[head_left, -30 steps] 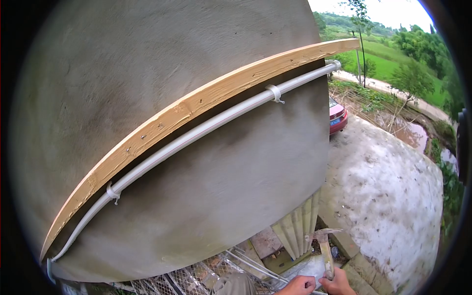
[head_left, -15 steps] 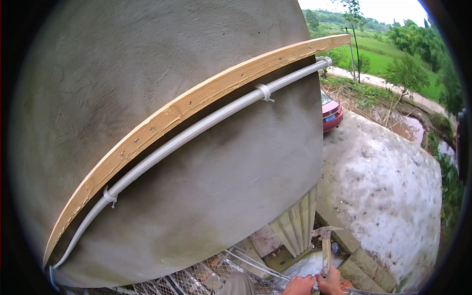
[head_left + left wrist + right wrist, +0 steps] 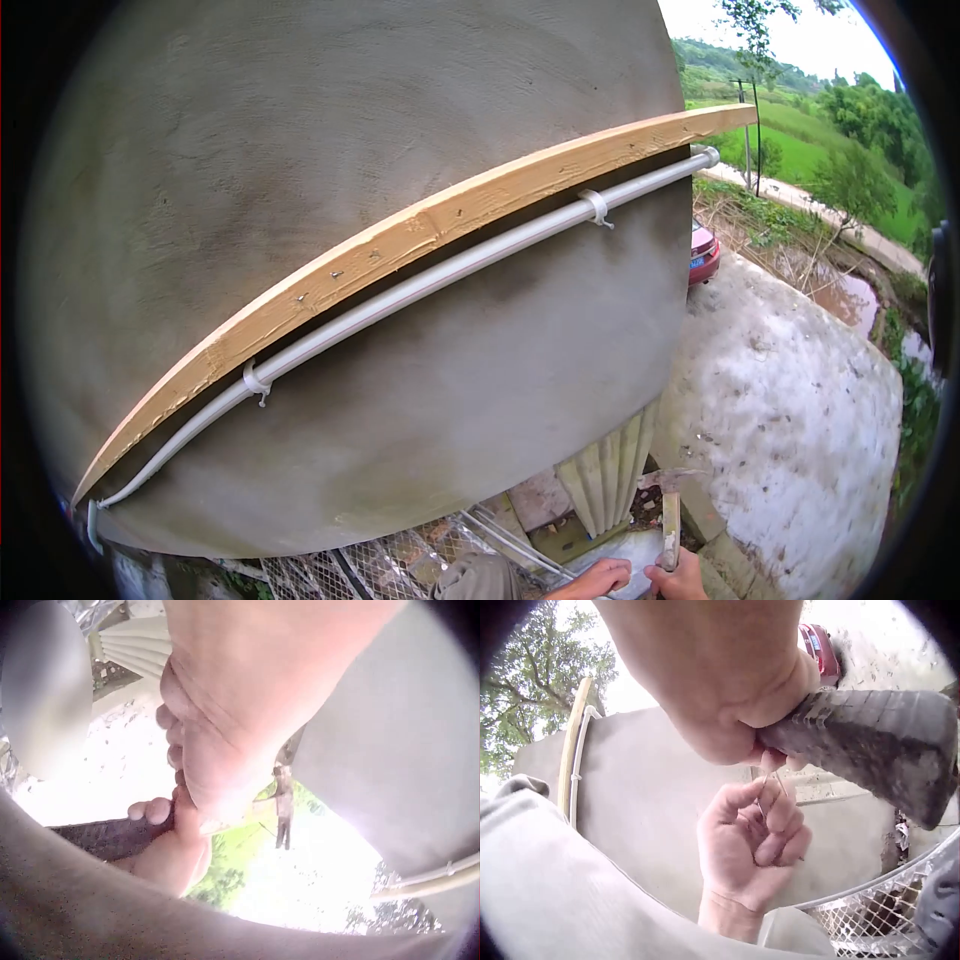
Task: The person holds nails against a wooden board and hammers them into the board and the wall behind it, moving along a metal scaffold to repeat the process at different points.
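Note:
My right hand (image 3: pixel 685 580) grips a hammer by its dark ribbed handle (image 3: pixel 870 742) at the bottom edge of the head view. The hammer head (image 3: pixel 668 480) points up, and it shows as a dark shape (image 3: pixel 283 810) in the left wrist view. My left hand (image 3: pixel 600 578) is just left of it, fingers curled. In the right wrist view the left hand (image 3: pixel 754 840) pinches a couple of thin nails (image 3: pixel 769 791) between thumb and fingers, right below the handle. The two hands almost touch.
A grey rendered wall (image 3: pixel 350 150) fills the view ahead. A wooden batten (image 3: pixel 420 235) runs across it with a white pipe (image 3: pixel 430 282) clipped beneath. Wire mesh (image 3: pixel 400 560) lies below. A red car (image 3: pixel 703 252) and a concrete slab (image 3: pixel 800 420) lie far below on the right.
My head has turned, so the wall, batten and pipe shift right in view. Both hands stay together at the bottom edge, and the hammer sits slightly lower.

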Demonstrator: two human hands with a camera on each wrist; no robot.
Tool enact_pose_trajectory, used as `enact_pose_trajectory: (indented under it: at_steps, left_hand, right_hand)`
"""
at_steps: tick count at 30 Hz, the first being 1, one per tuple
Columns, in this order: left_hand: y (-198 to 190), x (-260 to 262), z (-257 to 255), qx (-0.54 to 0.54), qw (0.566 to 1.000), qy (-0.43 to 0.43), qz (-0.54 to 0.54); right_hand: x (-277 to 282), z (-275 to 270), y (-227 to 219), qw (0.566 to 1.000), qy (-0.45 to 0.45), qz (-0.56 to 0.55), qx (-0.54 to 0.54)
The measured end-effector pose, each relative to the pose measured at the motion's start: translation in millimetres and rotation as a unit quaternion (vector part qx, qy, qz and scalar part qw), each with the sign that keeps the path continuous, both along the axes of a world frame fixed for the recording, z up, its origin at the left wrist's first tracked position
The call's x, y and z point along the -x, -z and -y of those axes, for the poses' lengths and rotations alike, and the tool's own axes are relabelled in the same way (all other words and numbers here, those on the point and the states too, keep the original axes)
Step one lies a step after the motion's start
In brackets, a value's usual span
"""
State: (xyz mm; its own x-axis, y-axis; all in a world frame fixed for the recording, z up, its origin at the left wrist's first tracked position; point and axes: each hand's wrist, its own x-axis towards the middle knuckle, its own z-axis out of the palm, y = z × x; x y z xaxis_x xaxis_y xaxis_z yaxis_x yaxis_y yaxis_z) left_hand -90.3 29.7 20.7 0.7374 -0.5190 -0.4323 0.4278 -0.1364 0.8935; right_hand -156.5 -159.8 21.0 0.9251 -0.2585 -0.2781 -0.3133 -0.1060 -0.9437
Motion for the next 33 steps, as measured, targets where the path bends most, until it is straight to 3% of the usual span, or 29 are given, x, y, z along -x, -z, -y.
enact_pose_trajectory:
  at_steps: [2, 3, 5, 9, 13, 17, 20, 24, 26, 28, 30, 33]
  left_hand:
    - [1, 0, 0, 0.117, 0.981, 0.034, -0.151]
    - [10, -1, 1, 0.121, 0.981, 0.036, -0.148]
    - [35, -4, 2, 0.126, 0.973, 0.186, 0.045]
    - [39, -2, 6, 0.147, 0.98, 0.133, -0.02]
    - [41, -1, 10, 0.169, 0.977, 0.074, -0.11]
    - [43, 0, 12, 0.179, 0.961, 0.026, -0.21]
    - [6, 0, 12, 0.18, 0.965, -0.042, -0.185]
    - [-14, -2, 12, 0.19, 0.969, 0.016, -0.158]
    - [-20, 2, 18, 0.211, 0.959, -0.045, -0.186]
    - [-35, -1, 15, 0.221, 0.956, -0.04, -0.189]
    - [-40, -4, 9, 0.231, 0.953, -0.034, -0.192]
    - [-43, -9, -5, 0.278, 0.945, 0.032, -0.171]
  right_hand:
    - [-4, 3, -43, 0.998, -0.01, -0.031, -0.057]
    - [-5, 7, -50, 0.998, -0.009, -0.029, -0.053]
    - [-10, 13, -58, 0.995, -0.064, -0.023, -0.072]
    - [-17, 4, -54, 0.997, -0.066, 0.026, 0.037]
    - [-18, -4, -81, 0.997, -0.062, 0.043, 0.032]
    - [-21, -8, -65, 0.993, -0.051, 0.068, 0.08]
    - [-23, -6, -60, 0.996, -0.033, 0.044, 0.066]
    - [-25, -7, -64, 0.997, -0.02, 0.037, 0.058]
    - [-24, -5, -66, 0.996, -0.022, 0.048, 0.078]
    - [-26, -13, -97, 0.994, -0.025, 0.072, 0.084]
    - [-30, -12, -98, 0.993, -0.042, 0.067, 0.087]
    - [-35, -14, -106, 0.992, -0.067, 0.05, 0.1]
